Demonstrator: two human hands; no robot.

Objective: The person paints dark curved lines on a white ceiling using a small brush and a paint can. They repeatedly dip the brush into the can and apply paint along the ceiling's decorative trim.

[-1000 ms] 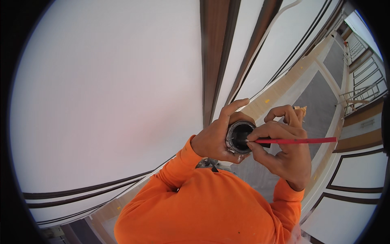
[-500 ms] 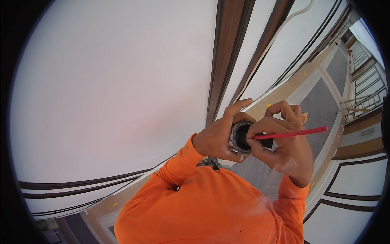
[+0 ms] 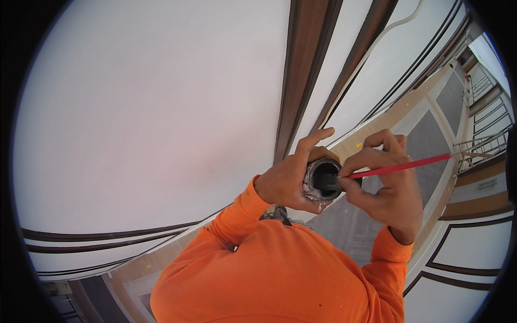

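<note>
Well to the left of the small dark can, from where I stand, a broad white wall fills the view, with dark trim crossing it lower than the can. Below the can, the person's orange top spreads out. The left hand comes in on the can's left side, thumb and fingers curled around it, the forefinger sticking up clear of it. Above the can rises a brown upright. The can itself sits in that grip, its mouth facing up and its rim smeared pale. Just right of its mouth, the right hand pinches a slim red stick between thumb and forefinger, the other fingers loosely bent; the stick's lower end is at the mouth, too dim to make out. Further right of the can lie the grey floor, then a metal frame and a panelled wall.
</note>
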